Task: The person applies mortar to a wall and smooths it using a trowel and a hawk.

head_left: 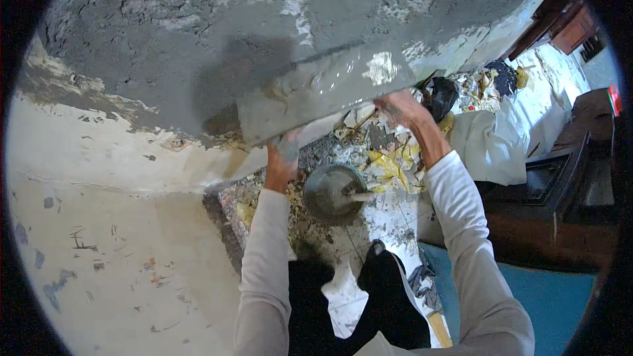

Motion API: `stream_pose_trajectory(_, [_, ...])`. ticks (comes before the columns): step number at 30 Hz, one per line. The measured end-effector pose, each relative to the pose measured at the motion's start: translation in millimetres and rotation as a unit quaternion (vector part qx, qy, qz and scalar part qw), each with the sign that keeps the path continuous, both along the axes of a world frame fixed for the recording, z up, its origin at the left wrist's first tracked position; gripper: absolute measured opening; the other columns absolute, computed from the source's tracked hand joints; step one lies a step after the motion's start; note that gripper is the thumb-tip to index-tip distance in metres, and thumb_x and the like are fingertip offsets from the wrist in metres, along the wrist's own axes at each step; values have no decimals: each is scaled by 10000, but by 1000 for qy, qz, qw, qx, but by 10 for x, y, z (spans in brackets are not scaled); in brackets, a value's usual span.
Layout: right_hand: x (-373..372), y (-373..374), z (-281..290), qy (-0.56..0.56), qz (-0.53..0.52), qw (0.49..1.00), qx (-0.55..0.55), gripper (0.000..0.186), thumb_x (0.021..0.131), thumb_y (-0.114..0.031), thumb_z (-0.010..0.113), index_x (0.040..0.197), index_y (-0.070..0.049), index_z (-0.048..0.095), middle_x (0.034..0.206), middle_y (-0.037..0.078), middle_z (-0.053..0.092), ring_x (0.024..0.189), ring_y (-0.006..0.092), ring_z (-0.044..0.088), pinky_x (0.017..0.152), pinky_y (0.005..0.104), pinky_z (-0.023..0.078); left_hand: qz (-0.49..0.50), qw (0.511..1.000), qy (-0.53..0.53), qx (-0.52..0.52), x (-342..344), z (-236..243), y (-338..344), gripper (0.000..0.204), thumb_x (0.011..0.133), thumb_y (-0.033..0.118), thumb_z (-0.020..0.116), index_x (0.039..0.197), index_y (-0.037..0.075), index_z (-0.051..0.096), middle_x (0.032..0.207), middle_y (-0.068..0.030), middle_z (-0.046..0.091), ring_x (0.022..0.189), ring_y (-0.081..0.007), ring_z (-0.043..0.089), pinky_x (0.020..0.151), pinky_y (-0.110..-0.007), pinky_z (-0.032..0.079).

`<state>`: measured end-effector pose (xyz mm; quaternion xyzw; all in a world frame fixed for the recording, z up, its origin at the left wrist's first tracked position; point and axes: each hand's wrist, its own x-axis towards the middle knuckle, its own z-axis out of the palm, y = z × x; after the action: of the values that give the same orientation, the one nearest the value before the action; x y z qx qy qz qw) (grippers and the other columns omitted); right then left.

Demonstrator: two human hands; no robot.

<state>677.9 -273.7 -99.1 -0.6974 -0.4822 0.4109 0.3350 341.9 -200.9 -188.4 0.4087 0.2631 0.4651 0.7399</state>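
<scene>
A long, flat plastering float (316, 89), grey and wet with a shiny patch near its right end, lies slantwise close to the wall. My left hand (285, 151) grips its lower left edge, with most of the fingers hidden by the board. Near its lower right end, my right hand (399, 108) is closed on it. Fresh grey plaster (151, 59) covers the upper wall around the float, rough in places and smoother in others. I cannot tell whether the float's whole edge touches the plaster. Below my hands, a round bucket (323, 204) with a pale handle sticking out stands on the floor.
Rubble and yellow scraps (392, 165) litter the floor along the wall. White sheeting (491, 145) and dark wooden furniture (554, 224) stand at the right, beside a blue surface (527, 296). A bare, stained wall (119, 257) runs along the left.
</scene>
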Motion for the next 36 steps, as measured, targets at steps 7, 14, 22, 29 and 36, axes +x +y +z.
stream_pose_trajectory(7, [-99, 178, 117, 389, -144, 907, 76, 189, 942, -52, 636, 1120, 13, 630, 1121, 112, 665, 1018, 233, 644, 867, 347, 551, -3, 998, 66, -14, 296, 122, 308, 438, 900, 6, 712, 1310, 27, 563, 1235, -96, 657, 1173, -216, 628, 1015, -398, 518])
stream_pose_trajectory(14, [-68, 431, 329, 405, -188, 894, 29, 523, 913, -37, 718, 1348, 29, 435, 1268, 178, 643, 1146, 243, 666, 839, 301, 565, -20, 993, 92, -73, 395, 297, 314, 476, 1020, 319, 532, 1354, -16, 578, 1384, -166, 616, 1339, -274, 535, 1171, -422, 369])
stream_pose_trajectory(22, [-64, 545, 603, 473, -95, 875, 42, 342, 939, -40, 703, 1195, 120, 543, 1172, 250, 689, 1085, 331, 718, 947, 403, 580, 69, 990, -75, -100, 607, 1075, 190, 336, 991, 155, 665, 1270, -22, 603, 1397, -190, 605, 1317, -333, 574, 1210, -514, 398])
stream_pose_trajectory(29, [-36, 591, 876, 467, -59, 881, 46, 265, 972, -80, 682, 1114, 144, 674, 1087, 222, 730, 1014, 340, 741, 970, 410, 591, 117, 986, 21, -113, 806, 1689, 109, 497, 947, 68, 728, 1386, -22, 513, 1268, -217, 668, 1171, -311, 685, 1082, -407, 530])
stream_pose_trajectory(36, [-244, 552, 1523, 344, -39, 928, 135, 280, 970, -156, 732, 1106, 85, 689, 1070, 161, 733, 974, 273, 735, 903, 378, 601, 161, 961, 18, -223, 825, 2022, 79, 718, 908, 32, 765, 1453, -32, 302, 1298, -222, 592, 1241, -357, 632, 1121, -547, 502])
